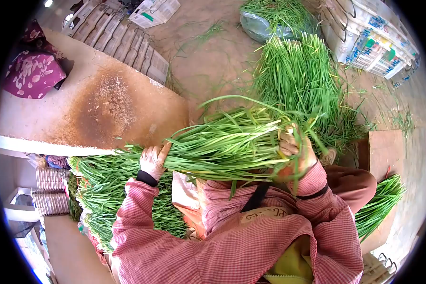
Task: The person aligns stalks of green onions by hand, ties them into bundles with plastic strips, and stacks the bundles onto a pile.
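Note:
A loose bunch of long green stalks lies crosswise in front of my body. My left hand is wrapped round its leafy end on the left. At the pale cut ends on the right, my right hand is closed and slightly blurred, with some stalks in and around its fingers. Beyond it, a large heap of green stalks lies on the floor. Another pile of green stalks is beneath and left of my left arm.
A stained ledge stands at the left, with stacked crates behind. White crates stand at the upper right. A bag of greens is at the top. One more bundle lies on cardboard at the right.

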`<state>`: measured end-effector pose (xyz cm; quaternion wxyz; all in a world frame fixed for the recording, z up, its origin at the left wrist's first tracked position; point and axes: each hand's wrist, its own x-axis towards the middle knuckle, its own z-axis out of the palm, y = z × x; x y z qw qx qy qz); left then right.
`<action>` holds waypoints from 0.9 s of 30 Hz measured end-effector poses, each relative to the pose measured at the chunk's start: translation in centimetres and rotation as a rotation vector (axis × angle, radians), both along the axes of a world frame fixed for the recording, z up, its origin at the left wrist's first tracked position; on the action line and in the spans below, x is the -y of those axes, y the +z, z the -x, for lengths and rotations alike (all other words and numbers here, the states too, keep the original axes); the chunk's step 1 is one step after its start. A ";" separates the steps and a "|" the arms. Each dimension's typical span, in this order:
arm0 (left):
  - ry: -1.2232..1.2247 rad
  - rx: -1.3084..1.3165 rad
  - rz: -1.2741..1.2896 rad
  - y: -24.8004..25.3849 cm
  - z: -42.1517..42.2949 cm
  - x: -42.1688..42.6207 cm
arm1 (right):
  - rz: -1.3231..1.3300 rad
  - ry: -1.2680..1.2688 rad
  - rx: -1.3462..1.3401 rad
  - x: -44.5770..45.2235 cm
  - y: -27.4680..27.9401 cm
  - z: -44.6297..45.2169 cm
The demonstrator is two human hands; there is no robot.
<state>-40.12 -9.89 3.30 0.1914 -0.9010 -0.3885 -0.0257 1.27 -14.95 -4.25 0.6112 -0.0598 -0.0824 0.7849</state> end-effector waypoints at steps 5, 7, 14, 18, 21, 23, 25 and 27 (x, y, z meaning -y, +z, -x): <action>0.005 0.007 0.052 0.2 0.1 -0.2 | -0.116 -0.277 -0.048 2.8 0.7 -12.4; -0.048 0.029 -0.021 -0.3 0.3 -0.4 | -0.443 -0.090 0.076 2.3 -1.5 -16.3; -0.037 -0.073 -0.069 0.7 -0.6 0.3 | 0.014 0.137 2.301 -1.6 2.3 -9.7; -0.110 -0.143 -0.197 2.1 -2.8 0.4 | -0.244 0.670 2.119 -5.4 5.7 0.2; -0.088 -0.194 -0.178 4.0 -3.5 0.6 | -0.179 0.313 1.860 -5.1 1.8 5.3; -0.070 -0.158 -0.167 3.5 -2.7 0.6 | 0.077 -0.256 1.169 -3.6 -0.4 4.4; -0.069 -0.191 -0.132 2.6 -2.0 0.6 | 0.349 -0.008 0.971 -1.5 0.0 3.0; -0.196 -0.183 -0.207 0.6 -1.5 0.0 | 0.197 -0.306 1.190 0.3 -7.5 3.5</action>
